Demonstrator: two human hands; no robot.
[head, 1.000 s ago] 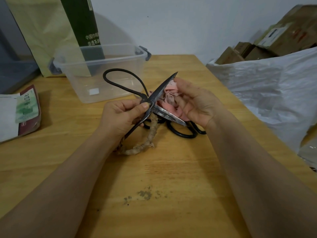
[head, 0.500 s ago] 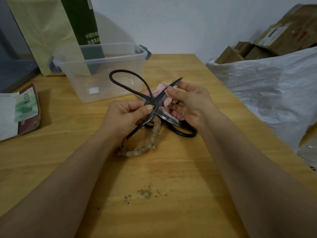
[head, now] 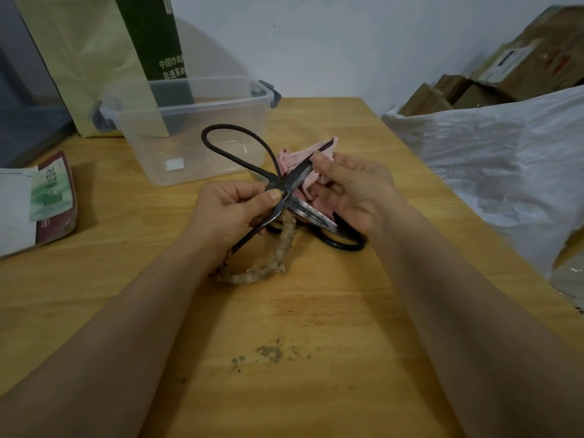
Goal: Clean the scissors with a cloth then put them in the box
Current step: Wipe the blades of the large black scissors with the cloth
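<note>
Since a second ago the right hand [head: 357, 191] has slid outward along the far blade of the scissors [head: 286, 184]. It was cupped round the bunched cloth [head: 292, 159] near the pivot, and now its fingers [head: 322, 162] pinch the pink cloth against that blade close to the tip. The black loop handle has swung slightly to the right in front of the box [head: 196, 107]. The left hand [head: 230, 213] holds the scissors just above the bench [head: 316, 343], its thumb and curled fingers closed on the pivot. The blades are spread, one pointing far right and one near right. The other handle, a loop wrapped in beige strip [head: 278, 263], hangs down to the wood. A black loop handle [head: 344, 245] lies on the bench under the right wrist. The clear, lidless box stands on the far side of the bench. Behind it are a pale paper bag [head: 85, 58] and a dark green carton [head: 151, 42]. A printed packet [head: 53, 197] lies at the left edge. To the right are a white plastic sheet [head: 505, 159], with cardboard boxes [head: 537, 58] behind it against a white wall.
</note>
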